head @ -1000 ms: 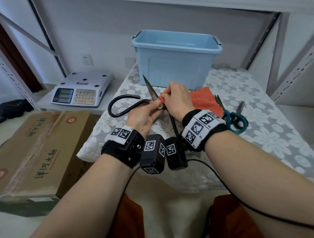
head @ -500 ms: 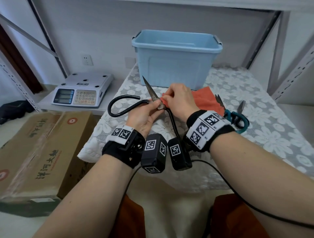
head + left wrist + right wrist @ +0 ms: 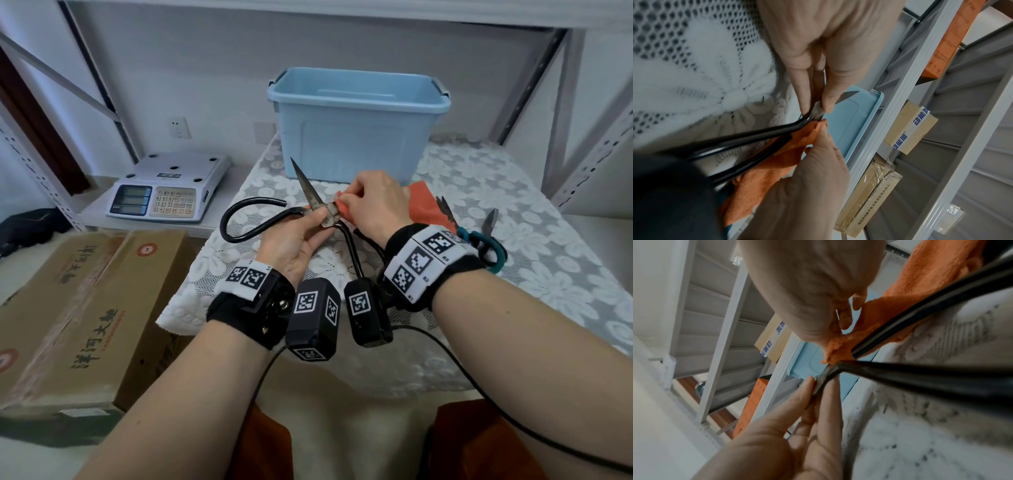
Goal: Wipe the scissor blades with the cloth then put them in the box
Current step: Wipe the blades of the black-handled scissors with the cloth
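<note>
Large black-handled scissors (image 3: 308, 192) are held above the lace-covered table, blades pointing up and away. My left hand (image 3: 320, 219) pinches them at the pivot between thumb and fingers (image 3: 813, 104). With its fingertips, my right hand (image 3: 342, 204) pinches an orange cloth (image 3: 423, 205) against the base of the blades. The cloth (image 3: 920, 288) trails behind the black handles (image 3: 931, 374). The open light blue box (image 3: 356, 137) stands just behind both hands.
A second pair of scissors with teal handles (image 3: 479, 240) lies on the table (image 3: 548, 274) right of my right wrist. A white scale (image 3: 168, 192) sits on a lower shelf at left, above a cardboard carton (image 3: 78, 308). Metal rack posts (image 3: 561, 113) stand at right.
My right hand has slid the cloth slightly down and right along the blades toward the pivot. My left hand and the scissors have barely moved.
</note>
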